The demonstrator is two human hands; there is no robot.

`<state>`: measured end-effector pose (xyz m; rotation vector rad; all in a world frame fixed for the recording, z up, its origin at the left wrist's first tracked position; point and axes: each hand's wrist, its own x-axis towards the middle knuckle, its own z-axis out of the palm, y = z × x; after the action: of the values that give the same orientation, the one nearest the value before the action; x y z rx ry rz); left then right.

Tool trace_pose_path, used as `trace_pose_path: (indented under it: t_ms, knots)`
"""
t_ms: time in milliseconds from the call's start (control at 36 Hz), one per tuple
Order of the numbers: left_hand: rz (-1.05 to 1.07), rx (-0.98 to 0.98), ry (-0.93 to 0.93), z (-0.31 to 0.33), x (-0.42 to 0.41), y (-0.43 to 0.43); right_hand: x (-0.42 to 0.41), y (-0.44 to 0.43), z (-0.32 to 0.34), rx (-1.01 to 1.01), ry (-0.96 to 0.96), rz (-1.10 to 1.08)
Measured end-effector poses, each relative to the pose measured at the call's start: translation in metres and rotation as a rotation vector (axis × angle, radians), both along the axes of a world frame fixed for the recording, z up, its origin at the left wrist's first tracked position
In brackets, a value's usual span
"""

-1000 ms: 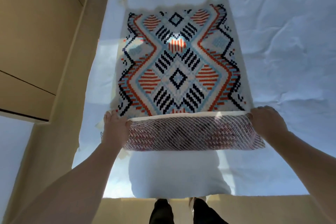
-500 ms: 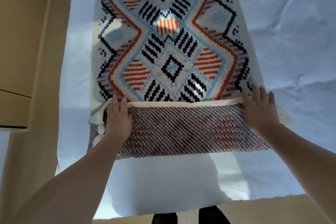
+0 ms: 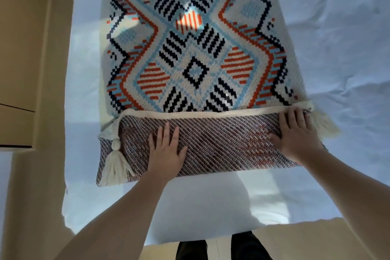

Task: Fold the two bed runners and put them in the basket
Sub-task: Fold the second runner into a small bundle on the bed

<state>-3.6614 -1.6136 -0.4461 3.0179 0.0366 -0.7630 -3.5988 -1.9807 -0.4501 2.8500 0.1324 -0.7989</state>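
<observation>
A knitted bed runner [image 3: 194, 48] with an orange, black and light-blue diamond pattern lies spread on the white bed [image 3: 337, 59]. Its near end is folded up over the pattern, showing a dark speckled underside [image 3: 221, 145] with a cream hem and cream tassels at both corners. My left hand [image 3: 166, 150] lies flat, fingers apart, on the folded strip left of its middle. At the strip's right end my right hand [image 3: 295, 135] presses flat, fingers spread, next to the right tassel. Only one runner is in view and no basket shows.
A tan wooden cabinet [image 3: 19, 59] stands along the left side, close to the bed's edge. The beige floor [image 3: 316, 240] and my dark shoes show at the bottom. White sheet extends to the right of the runner.
Both hands let go of the folded hem and slid onto the folded strip, pressing it flat. My left hand moved right toward the middle, uncovering the left tassel. The view moved closer.
</observation>
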Motion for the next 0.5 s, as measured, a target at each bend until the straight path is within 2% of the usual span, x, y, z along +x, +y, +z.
trace_pose_path:
  t_ms: [83,167,306,389,500]
  knots:
    - [0.03,0.024,0.034,-0.006,-0.005,0.006,-0.002,-0.014,-0.003,-0.036,0.078,-0.053]
    - [0.02,-0.001,0.027,-0.008,-0.014,0.01,-0.004,-0.009,-0.001,-0.016,0.056,-0.052]
    - [-0.055,-0.07,0.006,0.001,-0.037,0.014,-0.031,0.026,0.005,0.087,0.056,0.094]
    - [-0.136,-0.037,0.013,0.005,-0.054,0.024,-0.055,0.034,0.007,0.142,0.099,0.132]
    - [-0.119,0.039,-0.003,0.004,-0.058,0.036,-0.076,0.027,0.003,0.13,0.012,0.167]
